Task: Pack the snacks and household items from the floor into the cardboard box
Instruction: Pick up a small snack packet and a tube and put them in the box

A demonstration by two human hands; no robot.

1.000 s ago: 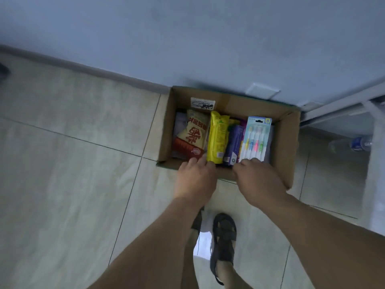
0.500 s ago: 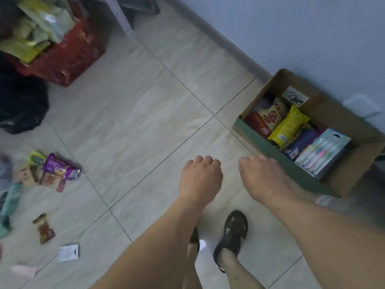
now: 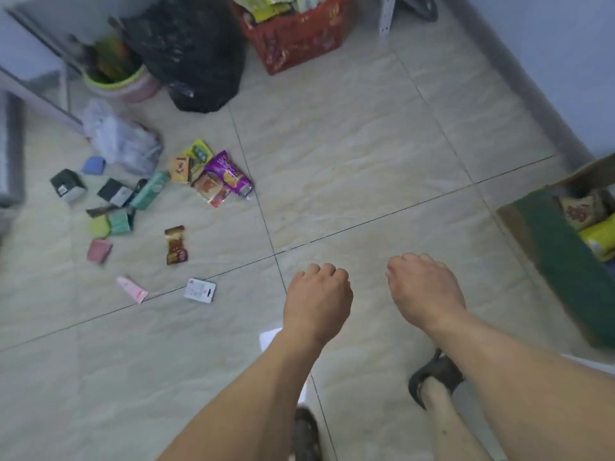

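snacks (image 3: 218, 176) lie well left of both empty, curled hands (image 3: 317, 299).

On the floor (image 3: 349, 154), the cardboard box (image 3: 562, 257) sits at the right edge near the wall, with packets (image 3: 589, 221) inside it, well apart from the loose items scattered toward the left. In that scatter a cluster of snack packs (image 3: 213, 174) lies farthest in, a plastic bag (image 3: 119, 141) just left of it, and a single wrapped snack (image 3: 175, 245) nearer, with a small card (image 3: 199, 290) and a tube (image 3: 131, 289) nearest. Behind them, along the far edge, a basket (image 3: 293, 38) stands right of a sack (image 3: 189, 51), a pot (image 3: 116, 81) left of that.
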